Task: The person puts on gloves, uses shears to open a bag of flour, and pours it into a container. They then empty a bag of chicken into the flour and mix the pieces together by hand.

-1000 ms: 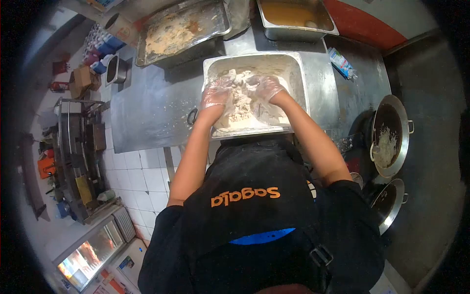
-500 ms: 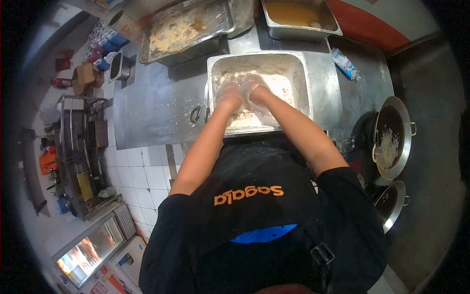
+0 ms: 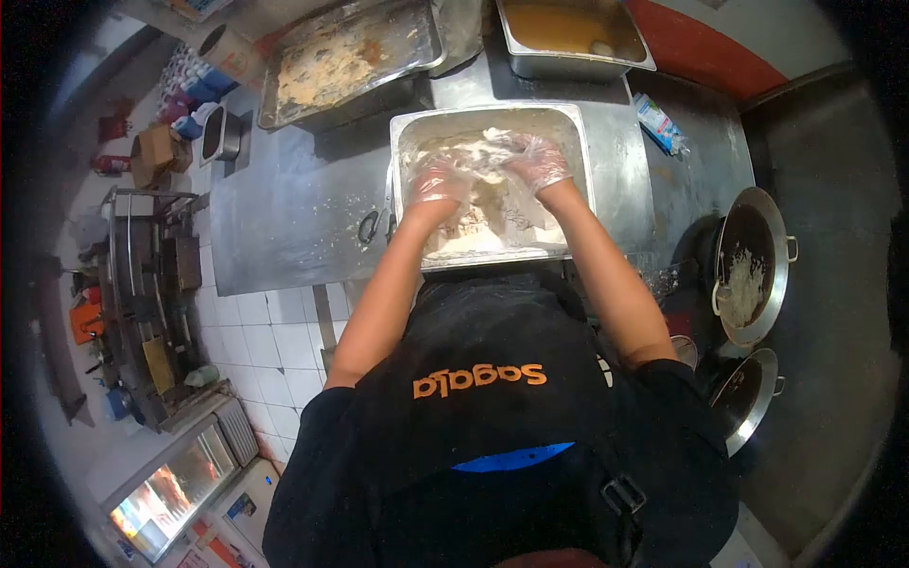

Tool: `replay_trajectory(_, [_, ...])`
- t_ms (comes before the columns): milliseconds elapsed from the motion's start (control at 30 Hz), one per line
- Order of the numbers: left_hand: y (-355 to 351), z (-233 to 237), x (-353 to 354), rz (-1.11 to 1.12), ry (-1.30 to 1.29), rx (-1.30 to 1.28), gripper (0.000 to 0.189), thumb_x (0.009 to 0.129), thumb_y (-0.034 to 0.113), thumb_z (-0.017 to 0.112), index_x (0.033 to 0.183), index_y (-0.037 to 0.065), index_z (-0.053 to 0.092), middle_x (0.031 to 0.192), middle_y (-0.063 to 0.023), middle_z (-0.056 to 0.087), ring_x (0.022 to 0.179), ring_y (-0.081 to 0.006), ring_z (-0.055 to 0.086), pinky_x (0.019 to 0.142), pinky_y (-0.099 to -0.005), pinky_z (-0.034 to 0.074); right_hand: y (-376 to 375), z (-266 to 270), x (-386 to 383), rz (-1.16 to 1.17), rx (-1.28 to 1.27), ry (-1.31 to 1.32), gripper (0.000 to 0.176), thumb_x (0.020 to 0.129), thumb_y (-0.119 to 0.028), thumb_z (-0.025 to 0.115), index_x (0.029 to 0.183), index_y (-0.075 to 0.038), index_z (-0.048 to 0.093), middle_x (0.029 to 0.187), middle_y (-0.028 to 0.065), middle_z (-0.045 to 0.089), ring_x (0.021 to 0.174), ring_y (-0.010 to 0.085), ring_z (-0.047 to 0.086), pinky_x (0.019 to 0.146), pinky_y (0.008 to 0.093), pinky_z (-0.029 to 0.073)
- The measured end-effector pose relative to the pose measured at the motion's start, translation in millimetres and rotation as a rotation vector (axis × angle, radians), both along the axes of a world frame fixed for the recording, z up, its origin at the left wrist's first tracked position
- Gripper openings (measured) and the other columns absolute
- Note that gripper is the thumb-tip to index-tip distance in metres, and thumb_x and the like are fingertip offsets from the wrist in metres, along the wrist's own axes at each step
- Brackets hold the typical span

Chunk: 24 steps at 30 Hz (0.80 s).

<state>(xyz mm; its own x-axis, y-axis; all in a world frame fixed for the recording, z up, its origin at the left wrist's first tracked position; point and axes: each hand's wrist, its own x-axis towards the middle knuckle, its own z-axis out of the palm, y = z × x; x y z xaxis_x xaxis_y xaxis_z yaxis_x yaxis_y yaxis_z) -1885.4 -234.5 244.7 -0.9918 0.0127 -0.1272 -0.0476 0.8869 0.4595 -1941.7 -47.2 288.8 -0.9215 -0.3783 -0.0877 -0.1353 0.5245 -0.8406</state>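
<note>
A rectangular metal pan [image 3: 585, 180] on the steel table holds white flour [image 3: 473, 237] with clumpy, flour-coated lumps in it. Both my hands wear clear plastic gloves and are inside the pan. My left hand [image 3: 437, 182] is on the left side, low against the flour, its fingers partly buried and blurred. On the right, my right hand [image 3: 537, 163] is raised a little with its fingers apart, pointing inward over the flour. White lumps lie by its fingertips; what they are under the coating cannot be made out.
Black-handled scissors [image 3: 369, 225] lie left of the pan. Behind stand a flour-crusted tray [image 3: 417, 59] and a deep pan of brownish liquid [image 3: 568, 28]. A blue-white packet [image 3: 660, 123] lies at the right. Two large woks [image 3: 778, 284] stand farther right.
My hands, close together in the middle of the pan before, have moved apart. The right one has shifted right and risen, baring flour and lumps between them.
</note>
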Motion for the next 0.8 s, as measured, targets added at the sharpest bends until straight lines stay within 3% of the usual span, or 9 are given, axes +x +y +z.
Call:
replay_trajectory(100, [1.5, 24.5, 3.2, 0.028, 0.069, 0.225, 0.03, 0.077, 0.026, 0.055, 0.091, 0.001, 0.064, 0.099, -0.0191, 0.061, 0.096, -0.0318, 0.057, 0.083, -0.038, 0.044, -2.1, -5.1, -3.0, 0.107, -0.026, 0.158, 0.033, 0.074, -0.026, 0.058, 0.102, -0.009, 0.063, 0.102, 0.0179, 0.061, 0.092, 0.0294, 0.06, 0.082, 0.0347, 0.046])
replay_trajectory(200, [-4.9, -24.1, -21.1, -0.059, -0.001, 0.036, 0.029, 0.074, 0.023, 0.056, 0.09, 0.0, 0.063, 0.099, -0.0211, 0.061, 0.094, -0.0329, 0.058, 0.082, -0.0381, 0.045, -17.9, -59.0, -23.7, 0.239, 0.558, 0.175, 0.029, 0.076, -0.011, 0.054, 0.103, -0.008, 0.062, 0.095, 0.0186, 0.063, 0.084, 0.0299, 0.061, 0.079, 0.0373, 0.047])
replay_trajectory(333, [9.0, -33.4, -42.4, -0.073, -0.22, -0.101, 0.026, 0.073, 0.011, 0.055, 0.097, 0.002, 0.062, 0.1, -0.0206, 0.061, 0.096, -0.0345, 0.058, 0.083, -0.0398, 0.046, -47.5, -114.1, -14.6, 0.267, 0.612, 0.11, 0.03, 0.075, -0.018, 0.055, 0.101, -0.004, 0.06, 0.096, 0.0193, 0.062, 0.09, 0.0324, 0.059, 0.08, 0.0388, 0.046])
replay_trajectory(500, [-5.4, -47.1, -41.0, -0.029, -0.131, 0.087, 0.021, 0.075, 0.017, 0.057, 0.088, 0.003, 0.066, 0.096, -0.0207, 0.062, 0.093, -0.0339, 0.059, 0.08, -0.0396, 0.046, -11.0, -79.2, -17.1, 0.245, 0.461, 0.131, 0.035, 0.07, -0.012, 0.063, 0.103, -0.002, 0.059, 0.099, 0.018, 0.061, 0.089, 0.0276, 0.059, 0.079, 0.0347, 0.046])
replay_trajectory(567, [-6.9, -44.2, -33.6, -0.083, 0.035, 0.183, 0.03, 0.073, 0.03, 0.065, 0.083, 0.002, 0.066, 0.088, -0.019, 0.063, 0.081, -0.0329, 0.06, 0.072, -0.0381, 0.046, -0.5, -61.3, -8.2, 0.083, -0.019, -0.042, 0.035, 0.071, -0.019, 0.061, 0.103, -0.003, 0.061, 0.099, 0.0173, 0.062, 0.088, 0.0288, 0.06, 0.076, 0.0336, 0.047])
replay_trajectory(600, [-5.3, -38.9, -31.4, -0.082, 0.033, 0.184, 0.03, 0.073, 0.03, 0.065, 0.083, 0.002, 0.066, 0.088, -0.019, 0.063, 0.081, -0.0329, 0.06, 0.072, -0.0381, 0.046, 3.3, -46.3, -1.1, -0.021, -0.126, -0.208, 0.033, 0.074, -0.018, 0.063, 0.103, -0.003, 0.06, 0.096, 0.0136, 0.063, 0.086, 0.02, 0.057, 0.077, 0.0324, 0.045])
replay_trajectory(633, [-0.8, -24.2, -24.8, -0.004, 0.031, 0.219, 0.026, 0.075, 0.026, 0.063, 0.084, 0.003, 0.066, 0.091, -0.0195, 0.063, 0.084, -0.0321, 0.06, 0.073, -0.0382, 0.047, 3.8, -40.2, -2.7, -0.023, -0.127, -0.211, 0.033, 0.074, -0.018, 0.063, 0.103, -0.003, 0.06, 0.096, 0.0136, 0.063, 0.086, 0.02, 0.057, 0.077, 0.0324, 0.045])
replay_trajectory(700, [2.3, -2.4, -21.6, 0.068, 0.037, 0.252, 0.022, 0.076, 0.023, 0.061, 0.086, 0.004, 0.067, 0.094, -0.02, 0.062, 0.088, -0.0314, 0.06, 0.075, -0.0383, 0.047, 4.8, -34.0, -11.3, -0.056, 0.257, -0.113, 0.033, 0.075, -0.02, 0.065, 0.102, -0.003, 0.061, 0.095, 0.0119, 0.063, 0.086, 0.0193, 0.056, 0.077, 0.0319, 0.045])
replay_trajectory(800, [2.0, 18.9, -16.3, 0.131, 0.012, 0.488, 0.026, 0.078, 0.026, 0.062, 0.087, 0.001, 0.067, 0.088, -0.0157, 0.065, 0.078, -0.0254, 0.061, 0.071, -0.0337, 0.047, 8.0, -32.6, -4.8, -0.182, 0.034, -0.195, 0.031, 0.076, -0.023, 0.064, 0.099, -0.002, 0.061, 0.094, 0.0125, 0.063, 0.084, 0.0207, 0.056, 0.075, 0.0324, 0.044])
